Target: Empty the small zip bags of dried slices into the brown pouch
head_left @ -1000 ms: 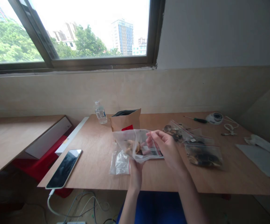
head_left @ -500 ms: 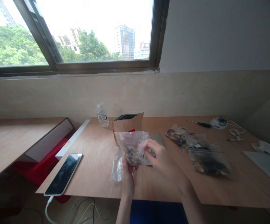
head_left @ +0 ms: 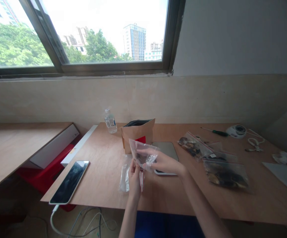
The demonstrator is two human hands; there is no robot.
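Both my hands hold one small clear zip bag (head_left: 140,152) with dark bits inside, raised a little above the wooden table (head_left: 101,165). My left hand (head_left: 134,178) pinches it from below. My right hand (head_left: 161,161) grips its right side. Under the bag lies a flat grey scale (head_left: 166,149). Another clear bag (head_left: 124,177) lies flat on the table left of my left hand. A brown paper pouch (head_left: 137,133) with a red label stands just behind.
A phone (head_left: 69,181) on a white cable lies at the table's front left. A small water bottle (head_left: 110,121) stands at the back. Two filled zip bags (head_left: 225,173) lie to the right. Further right are a green screwdriver (head_left: 214,132), a white round device (head_left: 237,131) and white sheets (head_left: 285,172).
The bag has been folded smaller and drawn in between my hands. My right hand slid left along it. The scale under it has come into sight.
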